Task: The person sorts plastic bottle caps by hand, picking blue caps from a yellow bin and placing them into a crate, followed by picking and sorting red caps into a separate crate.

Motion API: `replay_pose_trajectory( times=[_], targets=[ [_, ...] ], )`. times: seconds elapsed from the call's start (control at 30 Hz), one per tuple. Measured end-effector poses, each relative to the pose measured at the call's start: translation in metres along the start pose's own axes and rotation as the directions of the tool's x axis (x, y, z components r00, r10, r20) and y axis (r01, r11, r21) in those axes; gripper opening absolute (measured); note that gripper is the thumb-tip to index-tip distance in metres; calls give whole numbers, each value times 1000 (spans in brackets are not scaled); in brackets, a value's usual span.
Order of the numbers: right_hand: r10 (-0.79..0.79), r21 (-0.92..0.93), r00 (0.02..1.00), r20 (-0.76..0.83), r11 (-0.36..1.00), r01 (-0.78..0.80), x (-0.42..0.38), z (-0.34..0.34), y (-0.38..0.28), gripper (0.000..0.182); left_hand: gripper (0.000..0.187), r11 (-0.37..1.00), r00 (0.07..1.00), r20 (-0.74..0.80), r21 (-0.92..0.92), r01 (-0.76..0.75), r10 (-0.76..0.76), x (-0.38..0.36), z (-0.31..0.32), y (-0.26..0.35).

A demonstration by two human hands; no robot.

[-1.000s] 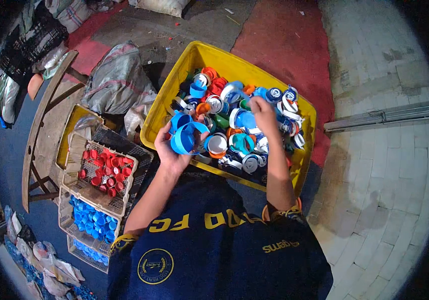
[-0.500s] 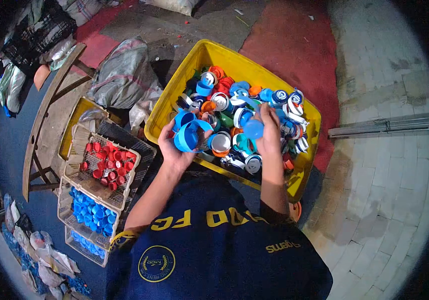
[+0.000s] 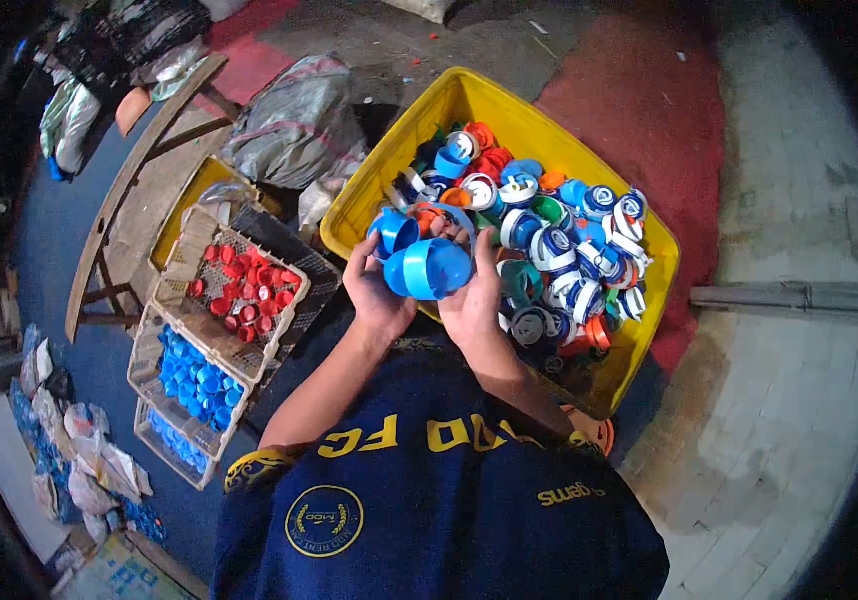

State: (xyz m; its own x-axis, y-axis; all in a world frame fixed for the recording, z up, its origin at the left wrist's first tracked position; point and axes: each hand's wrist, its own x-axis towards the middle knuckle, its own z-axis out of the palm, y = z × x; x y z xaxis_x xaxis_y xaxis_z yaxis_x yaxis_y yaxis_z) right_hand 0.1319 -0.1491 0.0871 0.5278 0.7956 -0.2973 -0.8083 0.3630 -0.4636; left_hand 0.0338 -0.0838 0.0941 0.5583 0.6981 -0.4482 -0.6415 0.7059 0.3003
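My left hand [image 3: 381, 298] curls around blue plastic caps [image 3: 397, 232], its thumb along their left side. Pressed in beside it, my right hand [image 3: 477, 305] holds a larger light-blue cap [image 3: 434, 268] in its palm, and a pale blue ring shows near its fingers. Both hands are over the near left side of a yellow tub [image 3: 639, 372]. Inside the tub lie mixed caps [image 3: 554, 248] in white, dark blue, orange, red and green, several with ring bands. Some fingertips are hidden behind the held caps.
Left of me are a crate of red caps [image 3: 246, 290], a crate of blue caps [image 3: 194, 382] and a lower crate of lighter blue caps [image 3: 177, 442]. A grey sack [image 3: 294, 125] and a wooden frame [image 3: 129, 200] stand behind them. Tiled floor [image 3: 789, 400] runs along the right.
My right hand has come left from over the tub's middle to join my left hand, bringing a blue cap. The view has shifted, so the tub appears further right.
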Motion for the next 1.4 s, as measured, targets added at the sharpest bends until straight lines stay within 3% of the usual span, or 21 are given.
replay_pose_trajectory(
  times=[0.07,0.17,0.33,0.5,0.63,0.77,0.9,1.0,1.03,1.13,1.4],
  targets=[
    [45,25,999,-21,999,-45,-13,11,-1,37,51,999,999,0,-5,-54,54,-12,0,0],
    [93,6,991,92,996,-94,-24,3,13,38,51,990,990,43,-54,-130,132,-26,-20,0],
    [194,-136,961,198,976,-170,-49,2,41,41,50,916,918,-116,-99,-390,378,-73,-33,5],
    [420,-142,886,198,907,-398,-92,14,81,42,49,831,827,-253,-127,-542,501,-126,-70,20],
    [559,-201,808,187,827,-525,-124,14,128,45,43,751,750,-381,-182,-635,541,-170,-111,43],
    [640,-334,708,298,765,-551,-164,29,180,45,41,695,731,-429,-273,-665,531,-217,-173,73],
    [729,-401,634,256,677,-617,-220,41,252,45,38,645,697,-454,-294,-705,555,-282,-235,112],
    [764,-471,596,249,633,-614,-265,44,310,47,35,610,623,-516,-223,-761,588,-330,-285,140],
    [772,-443,609,183,617,-650,-281,50,328,46,33,605,628,-505,-236,-760,592,-347,-298,149],
    [835,-450,526,161,536,-714,-309,57,372,46,28,565,587,-557,-238,-790,587,-385,-329,173],
    [856,-560,517,15,436,-705,-335,74,456,53,34,562,575,-576,-226,-795,581,-417,-385,220]
  ],
)
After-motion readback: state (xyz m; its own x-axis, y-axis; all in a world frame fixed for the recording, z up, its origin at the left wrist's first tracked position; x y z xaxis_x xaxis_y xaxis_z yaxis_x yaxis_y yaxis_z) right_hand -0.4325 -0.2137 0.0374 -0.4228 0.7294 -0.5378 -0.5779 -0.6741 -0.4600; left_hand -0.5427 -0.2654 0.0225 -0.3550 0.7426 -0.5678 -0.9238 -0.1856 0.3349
